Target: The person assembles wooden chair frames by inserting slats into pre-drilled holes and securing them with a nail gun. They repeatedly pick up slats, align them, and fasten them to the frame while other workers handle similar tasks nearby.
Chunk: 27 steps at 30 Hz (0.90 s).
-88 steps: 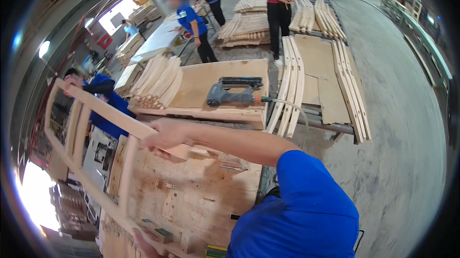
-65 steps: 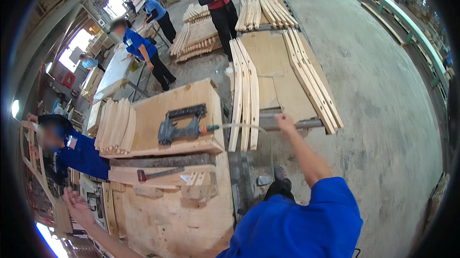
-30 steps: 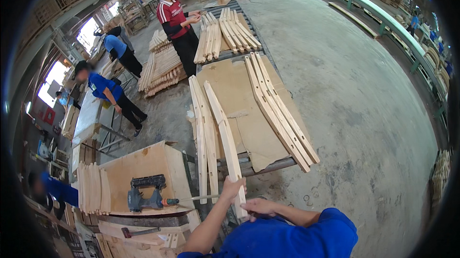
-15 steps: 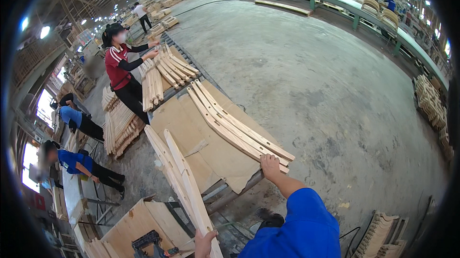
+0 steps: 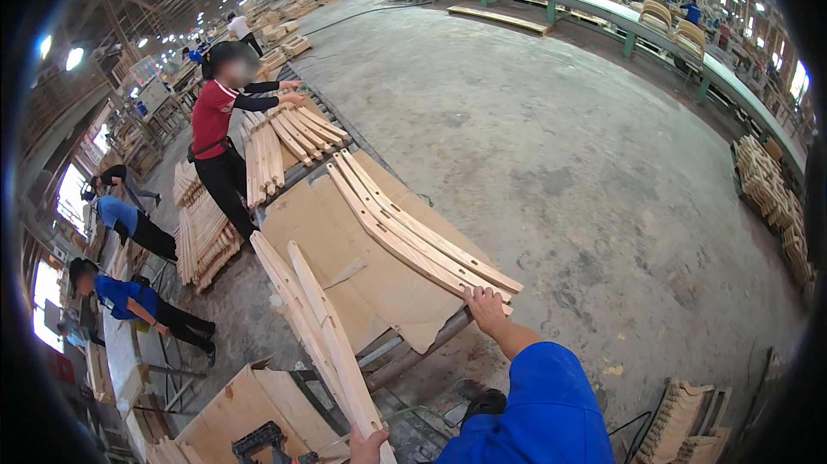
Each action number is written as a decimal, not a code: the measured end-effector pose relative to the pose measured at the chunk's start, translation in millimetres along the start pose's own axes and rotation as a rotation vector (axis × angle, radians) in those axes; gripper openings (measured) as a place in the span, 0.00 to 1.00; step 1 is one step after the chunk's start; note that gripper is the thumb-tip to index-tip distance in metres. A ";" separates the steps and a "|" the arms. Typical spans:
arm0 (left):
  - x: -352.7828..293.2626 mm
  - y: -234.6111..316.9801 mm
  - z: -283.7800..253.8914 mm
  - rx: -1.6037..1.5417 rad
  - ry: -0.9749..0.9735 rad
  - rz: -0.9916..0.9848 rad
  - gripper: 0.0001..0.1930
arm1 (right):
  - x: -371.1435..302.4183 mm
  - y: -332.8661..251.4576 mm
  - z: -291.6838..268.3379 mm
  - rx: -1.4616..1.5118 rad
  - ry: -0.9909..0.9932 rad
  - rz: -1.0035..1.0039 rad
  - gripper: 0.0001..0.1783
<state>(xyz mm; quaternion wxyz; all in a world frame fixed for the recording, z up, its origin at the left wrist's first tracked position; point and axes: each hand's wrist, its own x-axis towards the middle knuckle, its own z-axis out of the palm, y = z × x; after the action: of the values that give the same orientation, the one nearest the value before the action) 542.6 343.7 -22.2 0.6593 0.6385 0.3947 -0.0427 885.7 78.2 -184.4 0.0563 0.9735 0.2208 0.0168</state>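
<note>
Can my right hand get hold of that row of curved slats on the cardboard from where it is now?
Probably yes. The right hand already rests on the near end of the curved slats, with nothing lying over them; the left hand is busy on another slat.

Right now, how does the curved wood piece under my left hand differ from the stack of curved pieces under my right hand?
The left-hand piece is lifted, its near end in the left hand; the right-hand stack lies flat on the brown board. The left-hand piece stands nearly alone; the right-hand stack holds several side by side, the right hand resting on its end. Both are pale, long, curved wood.
</note>
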 end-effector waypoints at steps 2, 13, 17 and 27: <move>-0.5 1.4 1.6 -0.012 -0.007 -0.006 0.28 | -2.1 6.9 -0.8 -0.015 0.057 -0.054 0.43; 4.3 12.4 5.9 0.029 -0.030 -0.037 0.30 | -6.5 7.5 9.2 0.372 -0.020 0.054 0.29; -18.6 -19.6 -3.2 0.000 0.074 -0.016 0.29 | -27.9 -51.9 -18.1 0.760 -0.463 0.053 0.24; -78.5 -7.6 -0.9 0.063 0.020 0.183 0.33 | -8.5 -105.7 -79.7 1.626 -0.715 0.237 0.09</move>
<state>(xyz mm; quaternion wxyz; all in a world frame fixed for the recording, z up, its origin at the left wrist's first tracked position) 484.1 308.0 17.0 0.6359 0.6928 0.3399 0.0118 828.2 177.4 -117.6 -0.5875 0.6763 0.0317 -0.4432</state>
